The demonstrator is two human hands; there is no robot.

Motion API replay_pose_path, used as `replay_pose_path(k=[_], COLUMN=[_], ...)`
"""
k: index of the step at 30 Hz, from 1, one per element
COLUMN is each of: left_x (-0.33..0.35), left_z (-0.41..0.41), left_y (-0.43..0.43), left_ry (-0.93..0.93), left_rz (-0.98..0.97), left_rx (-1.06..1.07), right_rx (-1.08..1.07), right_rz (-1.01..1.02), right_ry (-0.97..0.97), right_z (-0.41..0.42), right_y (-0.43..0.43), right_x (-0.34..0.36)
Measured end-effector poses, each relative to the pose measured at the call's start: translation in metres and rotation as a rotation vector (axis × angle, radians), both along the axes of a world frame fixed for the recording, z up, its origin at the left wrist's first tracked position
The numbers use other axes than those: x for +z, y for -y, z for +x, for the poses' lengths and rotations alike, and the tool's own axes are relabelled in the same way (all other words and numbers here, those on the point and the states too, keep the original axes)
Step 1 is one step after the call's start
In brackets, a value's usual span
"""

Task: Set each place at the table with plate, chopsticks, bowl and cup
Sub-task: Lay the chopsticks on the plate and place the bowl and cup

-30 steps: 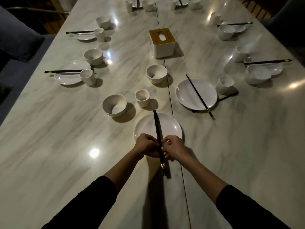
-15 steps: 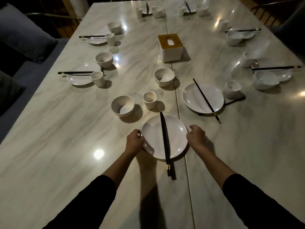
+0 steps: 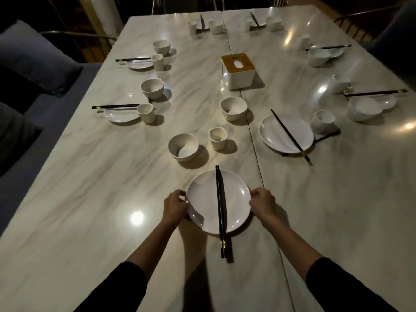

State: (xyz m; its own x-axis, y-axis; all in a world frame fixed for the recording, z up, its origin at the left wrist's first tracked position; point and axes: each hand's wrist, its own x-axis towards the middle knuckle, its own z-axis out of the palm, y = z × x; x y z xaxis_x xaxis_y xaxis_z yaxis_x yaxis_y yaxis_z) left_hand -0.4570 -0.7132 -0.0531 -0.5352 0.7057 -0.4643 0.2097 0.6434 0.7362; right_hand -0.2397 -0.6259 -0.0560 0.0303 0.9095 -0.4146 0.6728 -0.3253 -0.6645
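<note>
A white plate (image 3: 202, 199) lies on the marble table (image 3: 90, 199) right in front of me. A pair of black chopsticks (image 3: 220, 210) rests straight across it, their gold-banded ends sticking out past the near rim. My left hand (image 3: 175, 207) grips the plate's left rim and my right hand (image 3: 263, 203) grips its right rim. Just beyond stand a white bowl (image 3: 183, 147) and a small white cup (image 3: 217, 138). To the right lies a second plate (image 3: 299, 136) with one chopstick (image 3: 289, 134) slanting across it, a cup (image 3: 323, 121) beside it and a bowl (image 3: 233, 108) further left.
A white tissue box (image 3: 238, 70) with a tan lid stands mid-table. Set places with plates, chopsticks, bowls and cups line the left, right and far sides. A seam (image 3: 256, 154) runs down the table. Blue cushioned seating (image 3: 33, 59) is on the left.
My hands let go of the chopsticks, which now lie across the plate, and spread out to grip the plate's left and right rims.
</note>
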Motion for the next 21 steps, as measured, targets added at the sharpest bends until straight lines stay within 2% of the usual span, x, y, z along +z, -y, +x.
replay_pose_path(k=[5, 8, 12, 21], left_x=[0.002, 0.0, -0.007, -0.012], left_z=[-0.017, -0.024, -0.028, -0.036], left_y=[0.035, 0.049, 0.058, 0.043], left_ry=[-0.018, 0.013, 0.061, 0.105], left_rz=[-0.016, -0.031, -0.029, -0.024], left_rx=[-0.013, -0.026, -0.042, 0.006], right_rx=[0.044, 0.01, -0.022, -0.043], right_rz=[-0.007, 0.022, 0.064, 0.048], right_ry=[-0.006, -0.04, 0.01, 0.066], right_z=[-0.016, -0.02, -0.02, -0.017], right_y=[0.037, 0.054, 0.07, 0.059], right_x=[-0.006, -0.012, -0.023, -0.015])
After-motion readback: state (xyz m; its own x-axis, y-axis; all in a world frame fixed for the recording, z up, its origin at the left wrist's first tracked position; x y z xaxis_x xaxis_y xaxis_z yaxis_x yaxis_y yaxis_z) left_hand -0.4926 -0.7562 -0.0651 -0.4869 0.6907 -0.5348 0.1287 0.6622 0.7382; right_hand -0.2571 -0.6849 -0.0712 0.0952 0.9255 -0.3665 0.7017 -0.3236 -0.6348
